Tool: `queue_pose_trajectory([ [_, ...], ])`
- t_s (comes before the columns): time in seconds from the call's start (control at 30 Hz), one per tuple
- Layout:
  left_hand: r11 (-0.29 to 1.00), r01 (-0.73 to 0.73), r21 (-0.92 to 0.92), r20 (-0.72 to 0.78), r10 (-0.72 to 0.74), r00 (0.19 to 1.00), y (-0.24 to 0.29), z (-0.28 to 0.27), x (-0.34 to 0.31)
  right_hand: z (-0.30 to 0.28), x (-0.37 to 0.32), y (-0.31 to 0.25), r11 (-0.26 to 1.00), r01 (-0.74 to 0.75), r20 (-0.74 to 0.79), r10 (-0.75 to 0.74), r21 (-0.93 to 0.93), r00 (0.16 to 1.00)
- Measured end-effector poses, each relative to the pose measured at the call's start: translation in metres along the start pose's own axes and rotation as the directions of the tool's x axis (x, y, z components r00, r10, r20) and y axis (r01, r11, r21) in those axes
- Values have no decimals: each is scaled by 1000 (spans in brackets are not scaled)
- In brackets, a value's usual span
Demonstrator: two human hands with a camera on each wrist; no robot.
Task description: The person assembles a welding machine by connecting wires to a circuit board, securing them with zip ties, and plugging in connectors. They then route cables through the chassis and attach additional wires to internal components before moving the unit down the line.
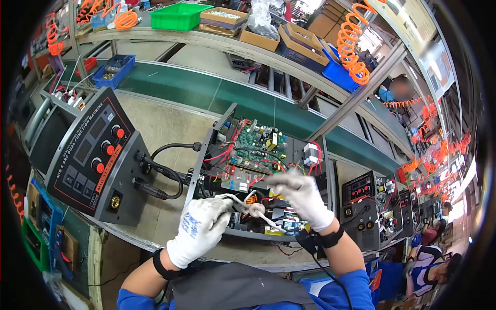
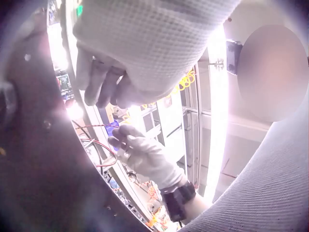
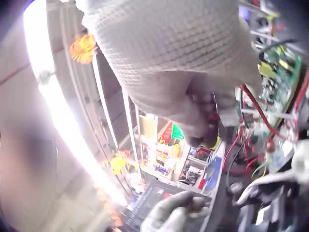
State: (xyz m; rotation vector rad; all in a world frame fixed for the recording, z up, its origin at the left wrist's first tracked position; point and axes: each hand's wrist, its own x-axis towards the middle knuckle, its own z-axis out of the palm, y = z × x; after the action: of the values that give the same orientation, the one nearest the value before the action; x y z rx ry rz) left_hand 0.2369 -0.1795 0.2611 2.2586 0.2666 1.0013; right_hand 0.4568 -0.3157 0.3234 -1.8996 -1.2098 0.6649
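Observation:
My gloved left hand (image 1: 199, 227) hovers at the near left edge of an opened welding machine chassis (image 1: 268, 237), fingers loosely curled with nothing showing between them. Beside its fingertips, a thick white-sleeved cable (image 1: 271, 223) runs through a pale ring (image 1: 257, 209) over the components. Blurred in the head view, my gloved right hand (image 1: 305, 199) is above the chassis, fingers bent toward its middle. In the right wrist view a red wire (image 3: 260, 111) emerges beside this hand; I cannot tell whether the fingers hold it. A green circuit board (image 1: 258, 142) lies at the chassis's far side.
A welding machine with a control panel (image 1: 93, 150) stands at left, joined to the chassis by black cables (image 1: 168, 170). More machines (image 1: 361, 201) line the right. Behind run a green conveyor (image 1: 191, 88) and a shelf with a green bin (image 1: 178, 16) and boxes. Orange coiled hoses (image 1: 351, 46) hang overhead.

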Motion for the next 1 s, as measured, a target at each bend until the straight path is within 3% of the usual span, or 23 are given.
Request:
queue_pose_trajectory([
  [0.03,999,21,-26,52,-19,998,3,2,4,-5,1,-4,997,-28,-122,36,73,992],
  [0.07,998,42,-50,99,-37,994,6,5,8,-10,2,-13,929,-26,-132,80,368,988],
  [0.13,998,12,-55,96,-7,995,8,15,11,-5,3,-8,572,-92,88,34,815,996],
  [0.17,995,24,-94,63,-18,998,10,21,11,1,-3,-15,670,-126,152,19,732,988],
  [0.2,991,38,-131,29,-34,999,13,25,12,4,-7,-16,855,-12,174,-92,519,980],
  [0.27,993,108,-41,54,-105,993,21,25,17,19,-15,-18,702,-228,295,26,675,955],
  [0.3,988,155,-4,94,-154,984,25,24,20,16,-13,-2,807,-213,377,-12,550,926],
  [0.37,977,209,41,131,-213,968,24,24,23,18,-10,6,838,-212,431,-30,502,902],
  [0.43,990,71,125,96,-83,992,15,30,21,18,-8,-7,922,-76,434,-105,379,895],
  [0.47,989,79,121,108,-92,990,12,31,20,16,-8,-14,949,-9,436,-136,315,890],
  [0.5,993,84,84,67,-90,994,10,31,19,13,-6,-23,873,-366,528,155,322,835],
  [0.53,995,88,45,26,-89,996,8,33,18,21,-3,-15,911,-182,429,5,371,903],
  [0.6,989,143,-39,104,-138,985,-3,34,15,26,5,-15,958,-174,366,81,228,927],
  [0.63,916,371,-153,260,-325,909,-4,32,15,33,5,-6,943,-167,304,75,290,950],
  [0.67,776,591,-222,427,-467,774,0,26,21,39,4,3,871,-292,313,171,395,934],
  [0.7,486,791,-373,568,-554,609,7,17,28,39,5,2,930,-167,279,73,329,958],
  [0.73,424,816,-394,641,-510,574,3,12,32,36,8,-2,966,-41,255,-27,256,967],
  [0.8,273,876,-397,760,-438,481,-9,11,37,29,12,-4,971,21,278,-88,236,957],
  [0.87,319,895,-310,817,-391,423,-13,11,39,26,17,6,926,-170,386,29,337,922],
  [0.9,620,716,-321,611,-442,657,-15,10,32,20,21,3,943,-294,464,192,156,865],
  [0.93,854,470,-226,373,-370,851,-18,9,27,16,25,7,953,-301,561,252,-4,789],
  [0.97,950,311,-30,249,-294,923,-22,1,27,20,21,24,992,-74,591,121,-102,798],
  [1.0,850,510,-129,182,-486,855,-18,-4,29,25,17,36,970,155,624,-3,-189,782],
])
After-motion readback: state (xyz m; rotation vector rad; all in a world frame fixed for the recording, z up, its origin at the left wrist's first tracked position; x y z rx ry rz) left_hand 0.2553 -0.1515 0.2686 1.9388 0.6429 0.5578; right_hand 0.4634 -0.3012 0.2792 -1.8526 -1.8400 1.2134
